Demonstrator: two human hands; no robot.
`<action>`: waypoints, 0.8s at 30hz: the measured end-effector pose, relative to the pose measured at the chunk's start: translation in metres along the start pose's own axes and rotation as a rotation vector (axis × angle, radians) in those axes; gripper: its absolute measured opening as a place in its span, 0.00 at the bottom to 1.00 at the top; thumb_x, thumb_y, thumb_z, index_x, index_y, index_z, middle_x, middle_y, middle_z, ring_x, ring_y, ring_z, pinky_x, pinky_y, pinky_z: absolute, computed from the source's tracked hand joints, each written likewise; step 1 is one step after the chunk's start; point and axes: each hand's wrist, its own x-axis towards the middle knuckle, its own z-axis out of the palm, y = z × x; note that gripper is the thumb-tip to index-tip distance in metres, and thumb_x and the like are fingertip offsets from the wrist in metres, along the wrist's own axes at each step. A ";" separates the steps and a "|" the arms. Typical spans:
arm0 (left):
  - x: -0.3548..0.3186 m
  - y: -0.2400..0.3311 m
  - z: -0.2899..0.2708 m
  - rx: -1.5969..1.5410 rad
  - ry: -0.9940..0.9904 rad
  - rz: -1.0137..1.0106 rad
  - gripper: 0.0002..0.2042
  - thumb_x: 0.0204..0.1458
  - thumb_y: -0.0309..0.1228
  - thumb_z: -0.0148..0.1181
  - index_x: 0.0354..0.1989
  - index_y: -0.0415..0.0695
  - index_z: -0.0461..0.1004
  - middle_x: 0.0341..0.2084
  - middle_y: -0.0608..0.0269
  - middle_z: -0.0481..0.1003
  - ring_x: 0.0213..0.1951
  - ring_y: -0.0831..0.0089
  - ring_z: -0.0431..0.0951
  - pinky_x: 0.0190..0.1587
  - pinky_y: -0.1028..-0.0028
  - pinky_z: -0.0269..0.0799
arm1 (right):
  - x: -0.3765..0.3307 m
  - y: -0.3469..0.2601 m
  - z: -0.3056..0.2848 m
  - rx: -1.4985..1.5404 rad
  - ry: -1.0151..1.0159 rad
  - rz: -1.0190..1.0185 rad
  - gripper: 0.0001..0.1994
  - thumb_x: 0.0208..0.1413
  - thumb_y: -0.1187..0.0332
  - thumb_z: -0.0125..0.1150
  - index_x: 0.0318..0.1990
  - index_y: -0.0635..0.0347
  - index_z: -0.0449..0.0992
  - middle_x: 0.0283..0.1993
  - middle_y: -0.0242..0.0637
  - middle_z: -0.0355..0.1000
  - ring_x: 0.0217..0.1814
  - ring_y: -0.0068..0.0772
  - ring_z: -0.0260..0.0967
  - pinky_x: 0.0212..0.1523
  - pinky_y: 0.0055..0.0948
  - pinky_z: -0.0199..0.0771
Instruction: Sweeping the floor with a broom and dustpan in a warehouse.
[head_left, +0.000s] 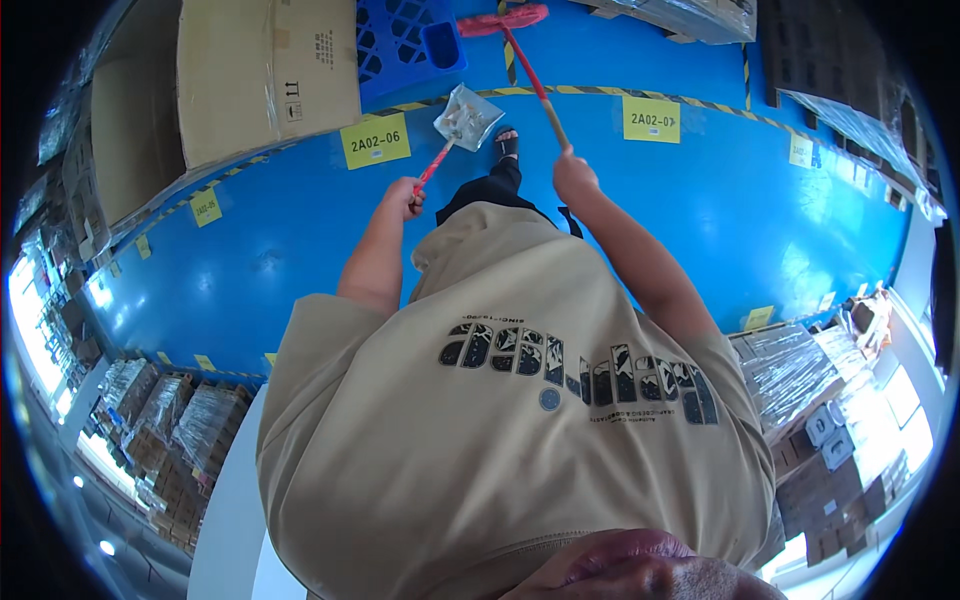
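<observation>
Beige shirt [520, 440] hides the legs; broom [520, 45] head partly cut off at the top, right hand [574, 177] wrapped round its handle; left hand [404, 196] grips the dustpan [466, 117], contents hard to make out

Warehouse interior. A glossy blue floor [760, 210] bears yellow-and-black hazard tape [620, 95] and yellow location labels [375, 141]. A large cardboard box [265, 70] adjoins a blue plastic pallet [405, 40]; shrink-wrapped cartons [800, 370] line the edges.
</observation>
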 end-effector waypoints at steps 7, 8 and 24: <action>0.006 0.009 0.010 0.073 0.007 0.029 0.05 0.53 0.35 0.46 0.30 0.49 0.63 0.12 0.70 0.64 0.11 0.82 0.58 0.15 0.78 0.52 | -0.077 0.097 0.040 -0.028 -0.042 0.070 0.26 0.57 0.72 0.40 0.64 0.67 0.46 0.41 0.53 0.70 0.39 0.47 0.74 0.37 0.36 0.77; 0.005 0.010 0.012 0.088 0.019 0.036 0.04 0.52 0.34 0.46 0.31 0.49 0.63 0.13 0.69 0.64 0.11 0.81 0.59 0.15 0.77 0.53 | -0.088 0.109 0.046 -0.014 -0.052 0.091 0.26 0.57 0.72 0.39 0.64 0.64 0.46 0.42 0.53 0.70 0.39 0.47 0.74 0.38 0.37 0.77; 0.006 0.019 0.022 0.212 0.008 0.062 0.04 0.52 0.35 0.47 0.28 0.50 0.64 0.11 0.72 0.65 0.11 0.82 0.59 0.15 0.78 0.51 | -0.140 0.176 0.041 0.618 0.316 0.131 0.22 0.48 0.71 0.50 0.55 0.56 0.66 0.41 0.60 0.70 0.44 0.60 0.67 0.47 0.48 0.68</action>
